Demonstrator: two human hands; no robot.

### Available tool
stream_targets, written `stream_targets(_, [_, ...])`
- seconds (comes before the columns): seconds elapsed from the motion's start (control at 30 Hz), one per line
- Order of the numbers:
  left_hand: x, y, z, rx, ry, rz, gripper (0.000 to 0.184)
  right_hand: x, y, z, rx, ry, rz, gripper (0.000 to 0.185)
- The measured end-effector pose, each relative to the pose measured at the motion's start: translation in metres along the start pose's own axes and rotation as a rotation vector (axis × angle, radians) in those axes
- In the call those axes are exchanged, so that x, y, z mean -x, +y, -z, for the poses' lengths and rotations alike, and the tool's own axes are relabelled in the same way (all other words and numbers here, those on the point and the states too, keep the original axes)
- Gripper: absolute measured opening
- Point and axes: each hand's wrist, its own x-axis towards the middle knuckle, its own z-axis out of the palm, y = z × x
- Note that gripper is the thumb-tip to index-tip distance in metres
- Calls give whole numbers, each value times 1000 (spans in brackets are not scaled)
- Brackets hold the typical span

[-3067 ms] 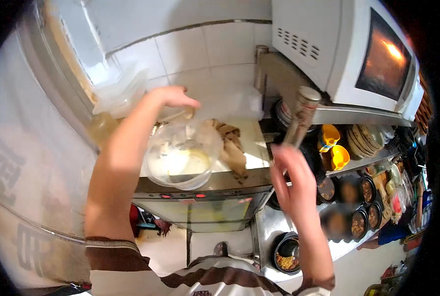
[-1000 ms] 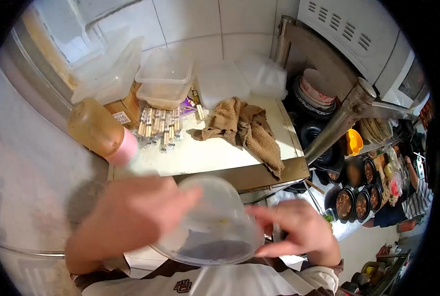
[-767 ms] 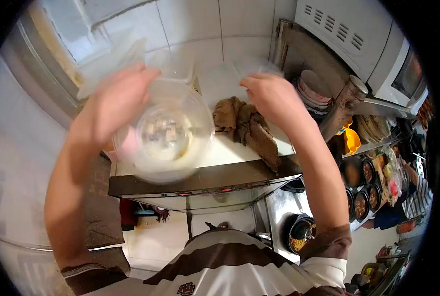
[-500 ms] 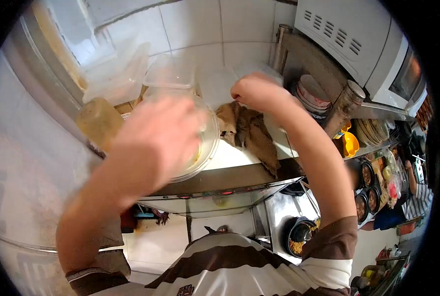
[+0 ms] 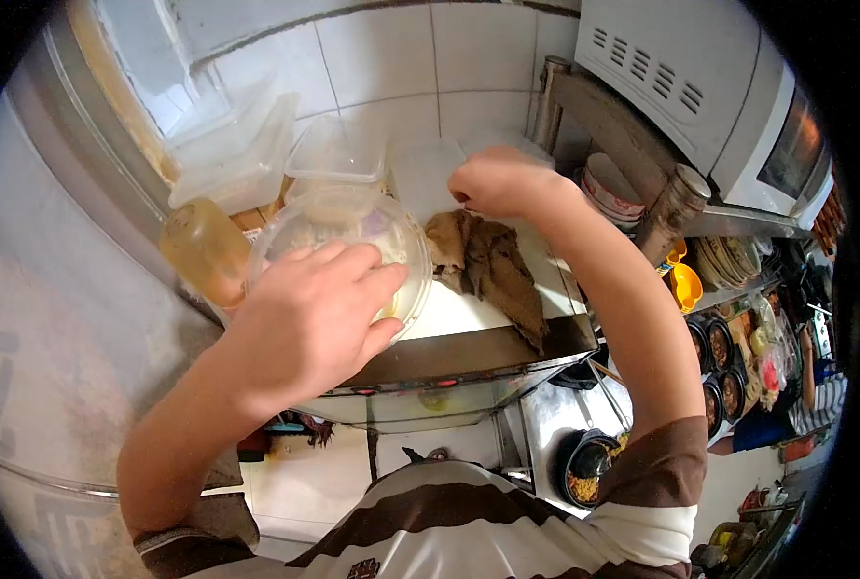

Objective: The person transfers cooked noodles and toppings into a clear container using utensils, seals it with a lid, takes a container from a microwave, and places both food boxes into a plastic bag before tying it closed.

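A round clear plastic tub (image 5: 413,289) stands at the front of the white counter. My left hand (image 5: 326,304) reaches over it, back of the hand up, fingers extended and a little bent, thumb apart near the tub's right side. Whether the fingertips touch what lies inside is unclear. My right hand (image 5: 502,181) is closed above the back of the counter, its fingertips curled out of sight, so what they may hold is hidden. Just below it lies a crumpled brown cloth (image 5: 493,261), one corner hanging over the counter's front edge.
Clear rectangular plastic boxes (image 5: 333,152) and a yellowish bottle (image 5: 196,246) stand at the left. A microwave (image 5: 671,72) sits on a shelf at the right, with stacked bowls (image 5: 611,188) under it. Another person's striped sleeve (image 5: 821,405) shows far right, beside several dark pots.
My left hand, blurred before, has come into focus lower over the tub, its fingers now visible. My right hand has stayed in nearly the same place.
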Motion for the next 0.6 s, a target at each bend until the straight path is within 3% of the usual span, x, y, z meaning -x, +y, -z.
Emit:
stream_targets(0.2, [1, -5, 3, 6, -20, 14, 36, -2, 5, 16, -86, -100, 40, 15])
stream_targets(0.3, [-6, -9, 2, 2, -36, 4, 31, 4, -2, 22, 13, -56, 103, 19])
stream_targets(0.4, [-42, -18, 4, -59, -122, 35, 24, 6, 12, 3, -184, 289, -26, 25])
stream_targets(0.5, [-109, -32, -6, -44, -178, 28, 18, 10, 14, 28, -141, 537, -366, 35])
stream_targets(0.6, [-173, -34, -42, -131, -452, 135, 17, 26, 18, 15, -111, 735, -530, 48])
